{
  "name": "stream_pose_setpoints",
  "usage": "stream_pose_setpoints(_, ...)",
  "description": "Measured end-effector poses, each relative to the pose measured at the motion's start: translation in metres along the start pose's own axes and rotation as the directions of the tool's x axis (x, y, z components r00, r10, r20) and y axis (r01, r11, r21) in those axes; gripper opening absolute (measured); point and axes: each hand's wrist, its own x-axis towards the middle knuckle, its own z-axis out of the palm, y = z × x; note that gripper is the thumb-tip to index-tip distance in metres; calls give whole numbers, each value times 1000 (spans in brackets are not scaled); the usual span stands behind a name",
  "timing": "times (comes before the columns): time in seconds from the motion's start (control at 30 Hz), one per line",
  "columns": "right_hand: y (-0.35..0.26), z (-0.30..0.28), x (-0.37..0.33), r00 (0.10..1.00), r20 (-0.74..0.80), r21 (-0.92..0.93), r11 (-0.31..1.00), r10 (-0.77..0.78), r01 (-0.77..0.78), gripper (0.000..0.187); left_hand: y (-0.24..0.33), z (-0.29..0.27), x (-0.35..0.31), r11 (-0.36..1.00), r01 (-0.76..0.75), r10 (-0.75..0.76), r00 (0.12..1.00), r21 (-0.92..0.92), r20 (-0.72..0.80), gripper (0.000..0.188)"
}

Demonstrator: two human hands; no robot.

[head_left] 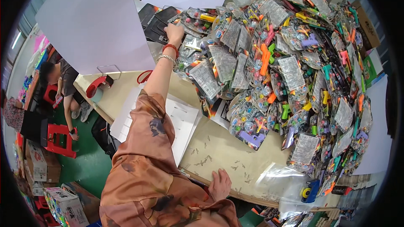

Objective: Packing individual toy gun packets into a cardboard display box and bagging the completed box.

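Observation:
My left hand [174, 32], with a red beaded band and a silvery bangle at the wrist, reaches to the far side of the table. Its fingers are curled on a black backing card [162, 23] among several dark cards left of the big heap. My right hand [220, 185] lies on the table's near edge, fingers apart, holding nothing. The heap of carded toy packs [252, 67] spreads from there to the right, with clear bubbles, printed cards and bright plastic toy guns. One pack with a purple piece [252, 138] lies at the heap's near edge.
White papers [181, 117] lie under my left arm. Small thin grey bits [204, 159] dot the table [219, 143]. A blue tape dispenser [310, 191] and clear plastic film [277, 180] are at the near right. A person [63, 80] bends near red stools [61, 141] at left.

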Motion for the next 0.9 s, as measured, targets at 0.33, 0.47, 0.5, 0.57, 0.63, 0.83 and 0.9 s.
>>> stream_pose_setpoints(0.33, -1, -1, 1, 1000, 13, -13, 1000, -8, 8, 41, 15, 74, -42, 593, -805, 686, 501, -7, 527, 38)
stream_pose_setpoints(0.47, 1, -2, 0, 1000, 12, -25, 999, 28, -28, 41, 31, 50, -61, 932, -361, 352, 878, -35, 325, 24)
stream_pose_setpoints(0.5, 0, -1, 0, 1000, 14, -20, 1000, 20, -19, 41, 29, 32, -54, 908, -418, 419, 898, -38, 136, 21)
stream_pose_setpoints(0.57, 0, -1, -1, 1000, 25, -16, 1000, 12, -12, 41, 18, 5, -23, 794, -541, 597, 779, 277, -191, 25)
stream_pose_setpoints(0.63, -1, -1, 1, 1000, 22, -15, 1000, 4, -4, 41, 7, -14, 21, 861, -251, 365, 910, 442, -195, 50)
stream_pose_setpoints(0.83, 2, -2, 1, 999, 43, -39, 999, 11, -10, 42, 13, -9, 77, 928, 280, -225, 947, 246, -228, 72)
stream_pose_setpoints(0.9, -1, -4, 2, 998, 59, -27, 1000, 3, -1, 42, -2, -18, 106, 938, 343, -301, 883, 56, -361, 58)
